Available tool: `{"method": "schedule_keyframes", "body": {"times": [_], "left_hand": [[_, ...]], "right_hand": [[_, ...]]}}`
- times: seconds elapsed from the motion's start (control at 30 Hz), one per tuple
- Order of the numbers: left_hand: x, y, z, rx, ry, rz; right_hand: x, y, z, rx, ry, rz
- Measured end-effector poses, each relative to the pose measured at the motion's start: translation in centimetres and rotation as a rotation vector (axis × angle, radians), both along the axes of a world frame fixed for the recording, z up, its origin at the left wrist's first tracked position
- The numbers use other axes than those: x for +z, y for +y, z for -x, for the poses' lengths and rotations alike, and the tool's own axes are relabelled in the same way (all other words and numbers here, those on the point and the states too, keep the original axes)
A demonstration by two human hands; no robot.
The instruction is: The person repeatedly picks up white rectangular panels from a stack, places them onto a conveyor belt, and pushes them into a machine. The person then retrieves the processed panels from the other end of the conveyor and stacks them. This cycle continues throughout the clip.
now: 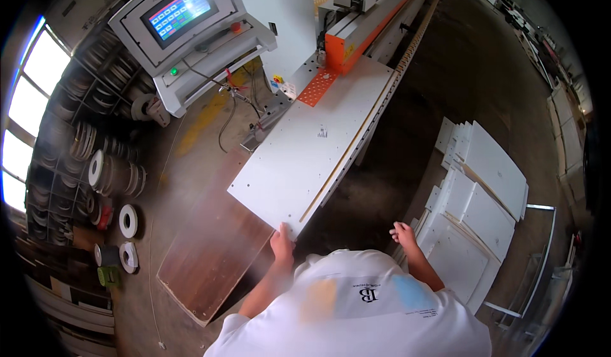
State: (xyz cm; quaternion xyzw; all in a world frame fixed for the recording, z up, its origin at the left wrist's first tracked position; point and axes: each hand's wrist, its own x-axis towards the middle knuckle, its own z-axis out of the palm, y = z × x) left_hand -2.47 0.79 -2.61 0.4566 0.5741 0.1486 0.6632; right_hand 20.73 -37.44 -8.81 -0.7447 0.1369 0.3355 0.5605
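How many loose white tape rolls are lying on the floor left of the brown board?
3: one roll nearest the board, one just below it, one beside that, darker and side-on. More may sit hidden in the shelving.

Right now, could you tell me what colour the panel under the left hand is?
White panel, clearest in the head view.

Left hand [282,245] fingers tuck under the white panel [312,150] corner, can't see them. Right hand [403,234] is small, finger pose unclear. Both forearms vanish behind the white shirt [356,312]. Touchscreen [180,11] icons too small to read. Machine [369,20] far end cut by the rim. Edge-band rolls [114,172] on the shelves [57,147] fade into dark at left.
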Motion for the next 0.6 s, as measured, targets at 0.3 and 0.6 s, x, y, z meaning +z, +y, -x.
{"method": "schedule_keyframes", "body": {"times": [0.3,0.6], "left_hand": [[1.3,0.3,-7.1,-0.241,0.017,-0.102],[2.0,-0.8,-8.6,-0.693,0.083,-0.370]], "right_hand": [[-3.7,-13.6,10.0,-0.263,0.202,0.181],[-7.5,-18.8,14.9,0.462,-0.308,0.547]]}}
